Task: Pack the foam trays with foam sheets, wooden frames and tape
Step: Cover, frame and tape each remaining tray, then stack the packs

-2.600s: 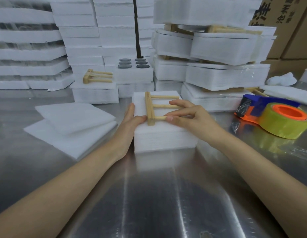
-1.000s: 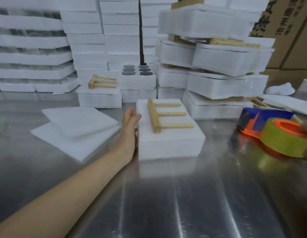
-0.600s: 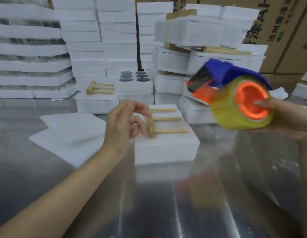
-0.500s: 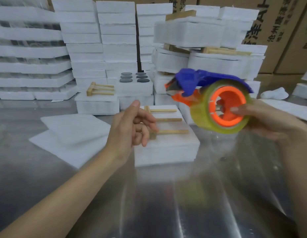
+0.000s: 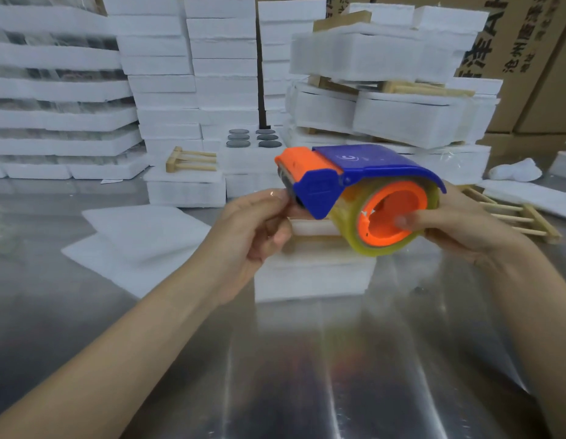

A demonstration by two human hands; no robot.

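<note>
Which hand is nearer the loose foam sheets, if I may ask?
Left. The left hand sits just right of the foam sheets; the right hand is beyond the tape dispenser.

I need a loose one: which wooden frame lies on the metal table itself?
The wooden frame beside the right hand; the back-left wooden frame rests on a foam tray.

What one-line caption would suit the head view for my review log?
Right hand holds the tape dispenser above a foam tray while the left hand pinches at its front end.
</note>
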